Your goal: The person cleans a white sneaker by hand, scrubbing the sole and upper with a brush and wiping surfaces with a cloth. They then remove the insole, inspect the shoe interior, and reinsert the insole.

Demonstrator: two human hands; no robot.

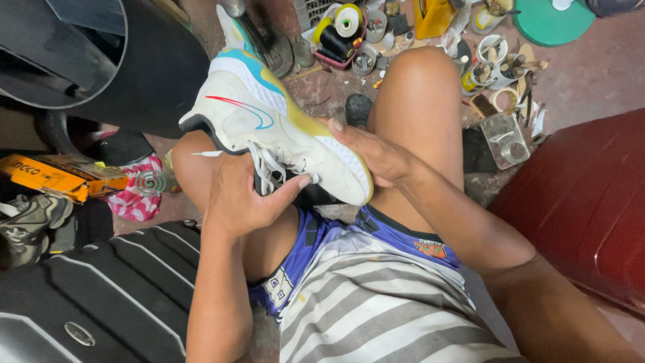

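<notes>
Left hand (245,195) gripping white sneaker (275,128) at its laces mid-frame, right hand (373,154) cupping its sole side, orange box (57,176) at left, yellow can (433,17) at top.

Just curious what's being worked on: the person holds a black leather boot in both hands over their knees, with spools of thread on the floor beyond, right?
Not quite. The head view shows a white sneaker with laces, not a black boot. The left hand and right hand do hold it over the knees, and the thread spools do sit on the floor beyond.
</notes>
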